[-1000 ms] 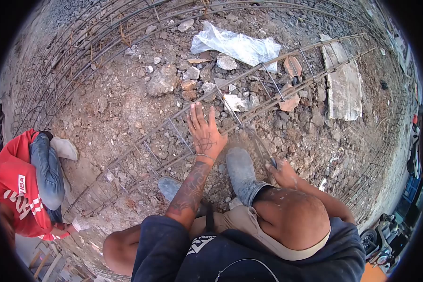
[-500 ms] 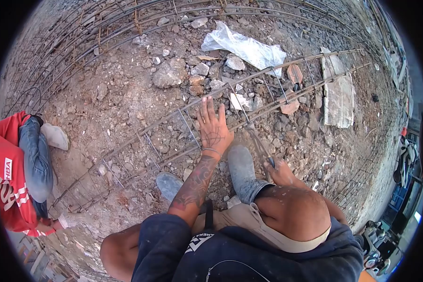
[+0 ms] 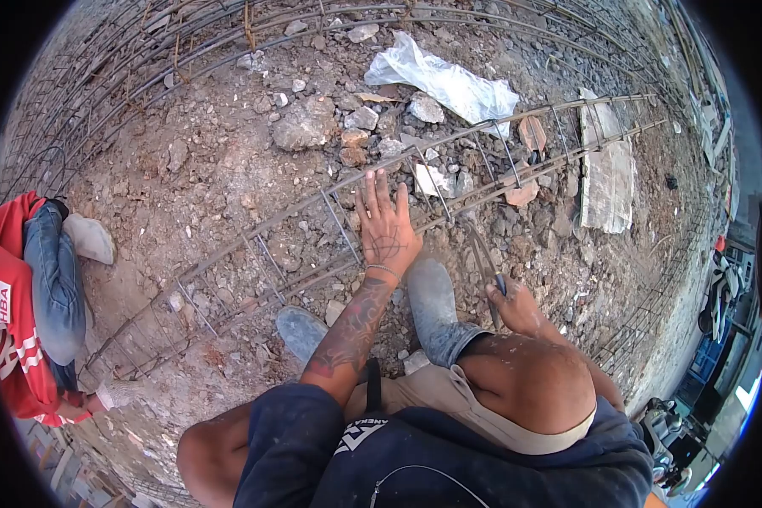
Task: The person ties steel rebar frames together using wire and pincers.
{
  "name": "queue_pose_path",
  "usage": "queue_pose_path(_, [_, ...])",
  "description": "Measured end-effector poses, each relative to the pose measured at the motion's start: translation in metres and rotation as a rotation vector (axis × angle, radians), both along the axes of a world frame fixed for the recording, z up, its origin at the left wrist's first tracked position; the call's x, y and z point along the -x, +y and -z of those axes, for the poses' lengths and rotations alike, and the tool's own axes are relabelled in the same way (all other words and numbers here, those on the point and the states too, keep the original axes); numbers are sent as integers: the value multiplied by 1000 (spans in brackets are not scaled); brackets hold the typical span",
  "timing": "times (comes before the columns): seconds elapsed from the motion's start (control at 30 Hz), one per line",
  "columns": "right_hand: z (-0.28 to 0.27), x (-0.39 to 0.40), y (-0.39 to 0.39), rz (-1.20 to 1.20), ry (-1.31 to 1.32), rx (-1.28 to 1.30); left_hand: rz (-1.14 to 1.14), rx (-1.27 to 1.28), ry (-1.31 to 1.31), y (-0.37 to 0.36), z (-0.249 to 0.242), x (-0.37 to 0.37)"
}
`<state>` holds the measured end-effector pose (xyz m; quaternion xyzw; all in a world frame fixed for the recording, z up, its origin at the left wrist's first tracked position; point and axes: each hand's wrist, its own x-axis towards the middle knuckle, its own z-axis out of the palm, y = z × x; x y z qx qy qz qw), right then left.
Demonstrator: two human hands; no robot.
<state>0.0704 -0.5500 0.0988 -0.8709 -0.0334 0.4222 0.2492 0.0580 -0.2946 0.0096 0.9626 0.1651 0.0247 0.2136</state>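
Observation:
A long rebar cage of thin bars joined by cross ties lies diagonally over the rubble in front of me. My left hand rests flat on it, fingers stretched out and slightly apart, touching the bars. In my right hand is a pair of long-handled pincers, one dark-gripped handle in my fingers. Their jaws point up to the cage's nearer bar, close to a cross tie; whether they bite on wire is too small to tell. My grey boot stands between both hands, just below the cage.
Another person in a red top crouches at the left, a gloved hand low by the cage's end. Clear plastic sheeting, broken stones and a weathered board lie beyond. More rebar curves along the back.
My right hand has shifted slightly right and up, and the pincers' handles have swung with it. My left hand stays flat on the cage.

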Motion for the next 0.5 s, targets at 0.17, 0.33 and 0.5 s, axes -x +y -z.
queue_pose_path(0.17, [-1, 12, 2, -43, -33, -42, -2, -17, -6, 0, -1, -2])
queue_pose_path(0.33, [4, 13, 9, -115, -98, -18, 1, -10, -7, 0, -1, -1])
queue_pose_path(0.5, [3, 12, 8, -139, -48, -6, 0, -14, -14, -1, 0, -1])
